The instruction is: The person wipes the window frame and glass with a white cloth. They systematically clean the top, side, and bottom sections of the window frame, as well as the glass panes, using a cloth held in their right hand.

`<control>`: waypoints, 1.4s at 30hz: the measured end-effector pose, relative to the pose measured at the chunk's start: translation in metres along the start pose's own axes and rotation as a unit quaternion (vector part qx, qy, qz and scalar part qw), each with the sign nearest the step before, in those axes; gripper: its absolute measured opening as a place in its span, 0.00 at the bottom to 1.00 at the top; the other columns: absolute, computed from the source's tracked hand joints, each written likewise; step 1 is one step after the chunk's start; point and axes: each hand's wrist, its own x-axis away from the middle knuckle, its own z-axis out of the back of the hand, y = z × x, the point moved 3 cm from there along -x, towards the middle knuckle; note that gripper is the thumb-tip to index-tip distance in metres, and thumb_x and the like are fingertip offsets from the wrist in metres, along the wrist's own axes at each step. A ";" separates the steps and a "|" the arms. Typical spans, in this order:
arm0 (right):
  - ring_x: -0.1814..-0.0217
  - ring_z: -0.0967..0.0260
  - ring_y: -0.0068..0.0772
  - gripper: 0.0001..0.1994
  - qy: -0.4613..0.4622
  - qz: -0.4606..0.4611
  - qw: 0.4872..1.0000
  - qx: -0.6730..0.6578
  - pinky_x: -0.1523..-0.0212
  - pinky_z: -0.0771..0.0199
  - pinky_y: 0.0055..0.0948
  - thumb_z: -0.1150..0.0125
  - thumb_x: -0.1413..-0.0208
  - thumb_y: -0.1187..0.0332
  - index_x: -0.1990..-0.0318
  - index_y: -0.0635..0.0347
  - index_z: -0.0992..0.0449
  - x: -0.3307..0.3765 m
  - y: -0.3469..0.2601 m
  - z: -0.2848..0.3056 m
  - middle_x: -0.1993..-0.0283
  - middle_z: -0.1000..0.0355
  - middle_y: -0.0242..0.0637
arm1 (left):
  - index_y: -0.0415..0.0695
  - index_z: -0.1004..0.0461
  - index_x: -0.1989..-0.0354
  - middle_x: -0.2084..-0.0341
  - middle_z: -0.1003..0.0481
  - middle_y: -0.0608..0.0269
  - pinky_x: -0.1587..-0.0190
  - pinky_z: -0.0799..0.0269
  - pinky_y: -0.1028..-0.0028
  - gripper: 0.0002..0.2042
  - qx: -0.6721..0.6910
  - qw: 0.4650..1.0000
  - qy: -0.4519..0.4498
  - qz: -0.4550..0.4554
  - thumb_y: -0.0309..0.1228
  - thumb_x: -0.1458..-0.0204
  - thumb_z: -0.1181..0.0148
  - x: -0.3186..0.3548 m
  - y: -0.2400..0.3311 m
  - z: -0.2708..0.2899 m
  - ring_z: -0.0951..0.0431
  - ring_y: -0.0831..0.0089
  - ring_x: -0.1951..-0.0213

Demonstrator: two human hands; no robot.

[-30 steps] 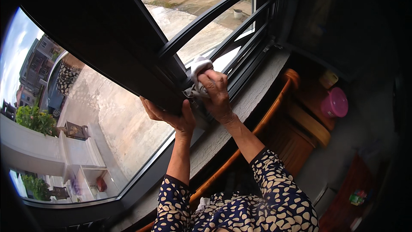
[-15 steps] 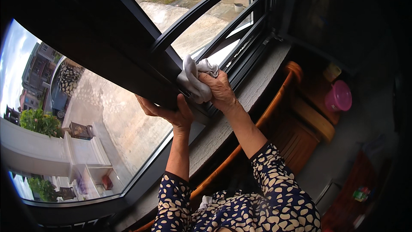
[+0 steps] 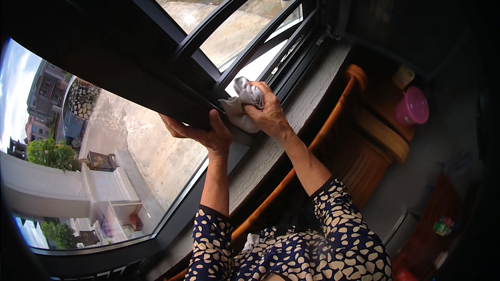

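Observation:
A crumpled pale grey cloth (image 3: 240,110) is bunched in my right hand (image 3: 272,115), the fingers and thumb closed around it. It presses against the lower end of a dark window frame (image 3: 140,67), close to the bottom track. My left hand (image 3: 208,136) grips the edge of that same frame. Its thumb lies on the near side, while the other fingers reach around toward the glass and are partly hidden.
Dark metal bars (image 3: 245,52) cross the window opening beyond the cloth. Below runs a rough grey sill (image 3: 315,96). A wooden bench (image 3: 359,171) stands close on the right, with a pink bucket (image 3: 412,105) beside it. The large glass pane (image 3: 156,151) is at left.
My right hand has shifted the cloth slightly downward along the frame, and the cloth is folded differently. The left hand keeps its grip. The whole view has moved a little.

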 end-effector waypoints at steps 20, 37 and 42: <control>0.41 0.37 0.37 0.23 -0.071 0.106 0.992 0.009 0.39 0.46 0.40 0.44 0.51 0.77 0.44 0.56 0.33 0.044 0.029 -0.024 0.45 0.32 0.37 | 0.43 0.68 0.32 0.39 0.60 0.42 0.38 0.61 0.44 0.44 0.026 0.999 -0.029 0.009 0.47 0.47 0.46 0.001 0.002 -0.002 0.61 0.47 0.35; 0.38 0.39 0.40 0.22 -0.114 -0.029 0.981 -0.153 0.38 0.38 0.32 0.46 0.45 0.76 0.42 0.62 0.36 0.070 0.038 -0.024 0.42 0.37 0.42 | 0.46 0.67 0.32 0.39 0.60 0.45 0.38 0.58 0.46 0.43 0.044 0.999 -0.027 0.009 0.47 0.47 0.45 0.000 -0.001 -0.003 0.61 0.49 0.35; 0.36 0.40 0.35 0.24 -0.140 -0.083 0.978 -0.131 0.35 0.41 0.31 0.48 0.49 0.80 0.41 0.61 0.36 0.068 0.065 -0.026 0.38 0.41 0.40 | 0.46 0.68 0.32 0.39 0.59 0.45 0.39 0.59 0.45 0.45 0.040 0.999 -0.033 0.008 0.48 0.49 0.44 0.001 -0.002 -0.003 0.62 0.49 0.34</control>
